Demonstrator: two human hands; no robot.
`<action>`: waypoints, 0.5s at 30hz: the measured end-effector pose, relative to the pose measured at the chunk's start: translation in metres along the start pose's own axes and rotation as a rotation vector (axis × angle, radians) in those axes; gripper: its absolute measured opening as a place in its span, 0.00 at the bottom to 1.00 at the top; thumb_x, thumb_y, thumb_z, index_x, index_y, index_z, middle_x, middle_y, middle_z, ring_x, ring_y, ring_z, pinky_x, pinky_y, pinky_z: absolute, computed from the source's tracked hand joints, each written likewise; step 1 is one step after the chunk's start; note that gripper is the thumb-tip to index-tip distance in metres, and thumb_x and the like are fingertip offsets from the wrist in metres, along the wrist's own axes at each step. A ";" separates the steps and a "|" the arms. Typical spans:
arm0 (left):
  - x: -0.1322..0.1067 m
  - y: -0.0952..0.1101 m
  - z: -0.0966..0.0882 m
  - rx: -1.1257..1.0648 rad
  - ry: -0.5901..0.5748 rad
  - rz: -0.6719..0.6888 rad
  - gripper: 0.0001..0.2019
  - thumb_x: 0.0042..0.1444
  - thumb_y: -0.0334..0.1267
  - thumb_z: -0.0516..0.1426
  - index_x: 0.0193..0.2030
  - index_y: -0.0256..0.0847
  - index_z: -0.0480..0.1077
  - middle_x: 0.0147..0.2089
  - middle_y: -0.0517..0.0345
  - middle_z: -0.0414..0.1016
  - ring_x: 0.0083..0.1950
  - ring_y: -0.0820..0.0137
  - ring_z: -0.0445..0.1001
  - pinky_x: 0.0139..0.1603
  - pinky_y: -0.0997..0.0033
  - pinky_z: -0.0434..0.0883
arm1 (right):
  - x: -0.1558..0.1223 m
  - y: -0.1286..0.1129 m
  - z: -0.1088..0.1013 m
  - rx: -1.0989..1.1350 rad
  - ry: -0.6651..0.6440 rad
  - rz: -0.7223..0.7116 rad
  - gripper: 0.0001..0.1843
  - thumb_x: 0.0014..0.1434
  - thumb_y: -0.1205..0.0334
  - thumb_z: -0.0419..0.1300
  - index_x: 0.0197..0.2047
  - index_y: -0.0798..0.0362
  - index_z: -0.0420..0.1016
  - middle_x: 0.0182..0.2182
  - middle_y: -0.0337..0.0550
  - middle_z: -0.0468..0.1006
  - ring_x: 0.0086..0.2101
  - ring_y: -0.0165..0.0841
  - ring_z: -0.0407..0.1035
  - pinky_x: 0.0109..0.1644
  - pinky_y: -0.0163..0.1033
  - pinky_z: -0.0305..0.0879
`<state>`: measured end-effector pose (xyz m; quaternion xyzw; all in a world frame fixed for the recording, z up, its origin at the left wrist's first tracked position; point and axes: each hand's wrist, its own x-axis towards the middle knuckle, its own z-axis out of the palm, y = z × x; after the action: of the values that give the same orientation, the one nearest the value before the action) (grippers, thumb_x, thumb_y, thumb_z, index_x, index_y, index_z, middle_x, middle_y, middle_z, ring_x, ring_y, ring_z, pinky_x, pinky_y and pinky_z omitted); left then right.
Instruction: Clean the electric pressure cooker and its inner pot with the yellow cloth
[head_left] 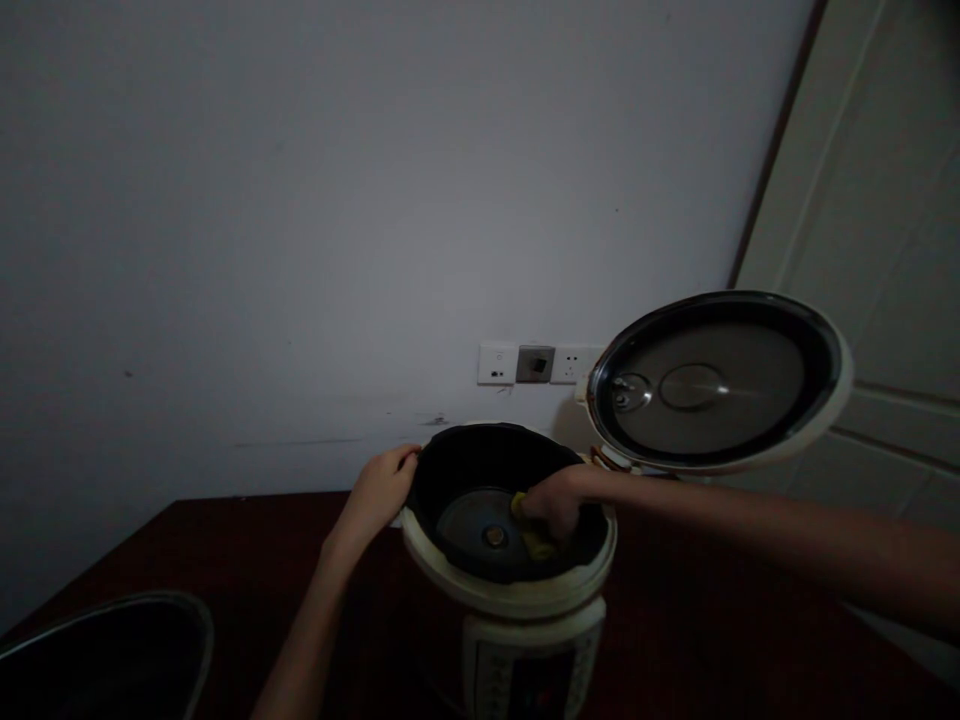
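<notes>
A white rice cooker [517, 600] stands on a dark wooden table, tilted toward me, with its lid [716, 380] swung open to the right. My left hand [381, 488] grips the cooker's left rim. My right hand [553, 505] reaches down inside the dark cavity and is closed on a yellow cloth or sponge [534, 540], pressed against the inner wall near the round heating plate [480, 530]. The scene is dim.
The dark removable inner pot [112, 655] sits at the table's [247, 560] near left corner. A row of wall sockets [536, 364] is behind the cooker on the pale wall. A white door [877, 250] stands at the right.
</notes>
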<state>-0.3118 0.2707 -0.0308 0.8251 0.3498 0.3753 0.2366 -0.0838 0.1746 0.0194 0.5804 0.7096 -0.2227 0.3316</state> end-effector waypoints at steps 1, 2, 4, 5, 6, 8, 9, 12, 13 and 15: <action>0.000 0.000 0.000 0.003 0.000 0.000 0.21 0.58 0.38 0.44 0.49 0.37 0.73 0.50 0.48 0.75 0.52 0.62 0.72 0.53 0.66 0.64 | -0.004 -0.002 0.000 -0.021 -0.027 0.000 0.13 0.40 0.76 0.57 0.32 0.60 0.74 0.22 0.36 0.69 0.25 0.31 0.66 0.27 0.34 0.61; 0.000 0.000 0.000 0.005 0.000 -0.001 0.21 0.58 0.38 0.44 0.50 0.37 0.72 0.51 0.47 0.75 0.52 0.62 0.72 0.53 0.65 0.64 | -0.008 -0.003 -0.001 -0.039 -0.046 -0.007 0.16 0.40 0.77 0.56 0.35 0.59 0.75 0.24 0.35 0.70 0.25 0.31 0.67 0.28 0.33 0.61; 0.001 -0.001 0.001 -0.003 -0.003 -0.001 0.21 0.58 0.38 0.44 0.50 0.36 0.72 0.50 0.47 0.75 0.52 0.62 0.72 0.53 0.65 0.64 | -0.014 -0.008 -0.002 -0.026 -0.032 -0.059 0.22 0.38 0.79 0.53 0.39 0.59 0.76 0.25 0.35 0.72 0.27 0.30 0.67 0.29 0.32 0.61; 0.001 -0.001 0.001 -0.008 -0.004 -0.001 0.20 0.58 0.38 0.44 0.49 0.36 0.72 0.50 0.47 0.75 0.51 0.62 0.72 0.53 0.65 0.65 | -0.017 -0.011 -0.003 -0.015 -0.026 -0.087 0.25 0.37 0.81 0.53 0.39 0.58 0.76 0.26 0.35 0.73 0.28 0.30 0.67 0.30 0.31 0.61; 0.001 -0.001 0.001 -0.014 -0.005 -0.002 0.20 0.58 0.38 0.44 0.49 0.37 0.73 0.50 0.47 0.75 0.51 0.62 0.72 0.53 0.65 0.65 | -0.019 -0.014 -0.005 0.003 -0.026 -0.116 0.26 0.37 0.82 0.52 0.40 0.58 0.76 0.26 0.34 0.73 0.28 0.30 0.67 0.31 0.31 0.61; 0.001 0.000 0.001 -0.023 -0.004 -0.002 0.20 0.58 0.38 0.45 0.49 0.37 0.73 0.50 0.48 0.75 0.51 0.62 0.72 0.53 0.65 0.65 | -0.021 -0.021 -0.006 0.056 -0.038 -0.180 0.26 0.37 0.82 0.50 0.38 0.58 0.77 0.25 0.34 0.74 0.29 0.30 0.68 0.31 0.31 0.61; 0.001 0.000 0.001 -0.024 -0.004 -0.001 0.20 0.58 0.38 0.45 0.48 0.38 0.73 0.50 0.48 0.76 0.51 0.62 0.72 0.53 0.65 0.64 | -0.021 -0.025 -0.007 0.080 -0.045 -0.221 0.25 0.37 0.82 0.50 0.37 0.58 0.77 0.25 0.34 0.74 0.29 0.30 0.68 0.32 0.31 0.61; 0.001 0.001 0.001 -0.017 -0.002 0.000 0.20 0.58 0.37 0.45 0.48 0.39 0.73 0.49 0.49 0.76 0.51 0.63 0.72 0.53 0.65 0.64 | -0.018 -0.041 -0.007 0.050 -0.014 -0.336 0.20 0.38 0.82 0.50 0.31 0.58 0.76 0.24 0.34 0.73 0.27 0.29 0.66 0.30 0.31 0.60; 0.001 0.001 0.001 -0.012 0.000 -0.004 0.20 0.58 0.37 0.45 0.48 0.39 0.73 0.49 0.49 0.76 0.51 0.63 0.72 0.54 0.65 0.64 | -0.016 -0.046 -0.007 0.004 0.017 -0.355 0.18 0.40 0.82 0.50 0.30 0.58 0.75 0.23 0.35 0.73 0.26 0.28 0.65 0.29 0.31 0.59; 0.001 0.001 0.001 -0.008 0.005 -0.014 0.20 0.57 0.38 0.45 0.48 0.39 0.73 0.49 0.49 0.76 0.51 0.62 0.72 0.53 0.65 0.64 | -0.012 -0.057 -0.007 -0.100 0.103 -0.368 0.14 0.43 0.80 0.52 0.29 0.59 0.74 0.24 0.37 0.73 0.25 0.29 0.64 0.28 0.32 0.59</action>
<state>-0.3107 0.2706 -0.0303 0.8206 0.3548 0.3772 0.2418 -0.1397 0.1588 0.0288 0.4343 0.8300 -0.2139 0.2770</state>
